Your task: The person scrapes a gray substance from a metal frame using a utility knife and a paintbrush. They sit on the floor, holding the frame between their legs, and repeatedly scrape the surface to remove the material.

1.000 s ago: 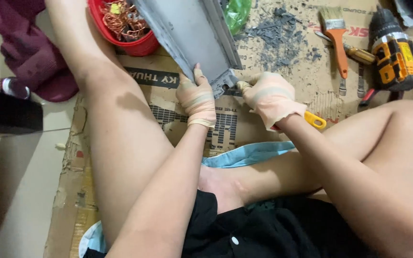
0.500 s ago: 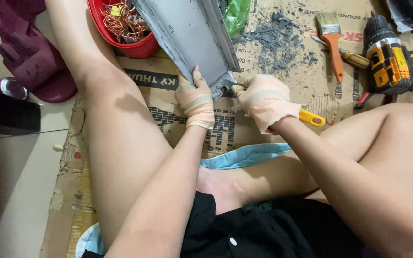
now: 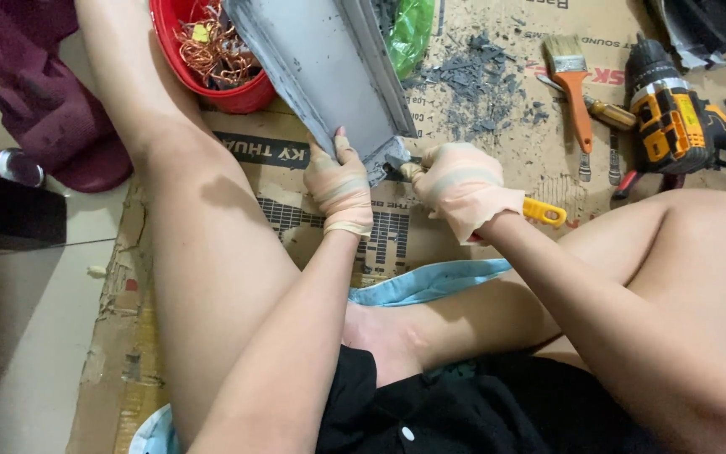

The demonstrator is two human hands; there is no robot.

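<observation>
Gloved left hand [image 3: 339,187] clamped on the near end of a long grey metal channel panel [image 3: 323,71], fingers wrapped over its edge, holding it tilted above the flattened brown cardboard [image 3: 313,210] on the floor. Gloved right hand [image 3: 464,189] closed round a yellow-handled screwdriver-like tool [image 3: 544,212], tip pressed at the panel's lower corner. Seemingly midway through scraping: grey crumbled debris [image 3: 472,80] already scattered nearby, more of the dull, dusty coating left on the panel. Alongside: red plastic basin of tangled copper wire [image 3: 212,59], orange-handled paintbrush [image 3: 571,80], yellow-and-black cordless drill [image 3: 678,122] (all lying untouched).
</observation>
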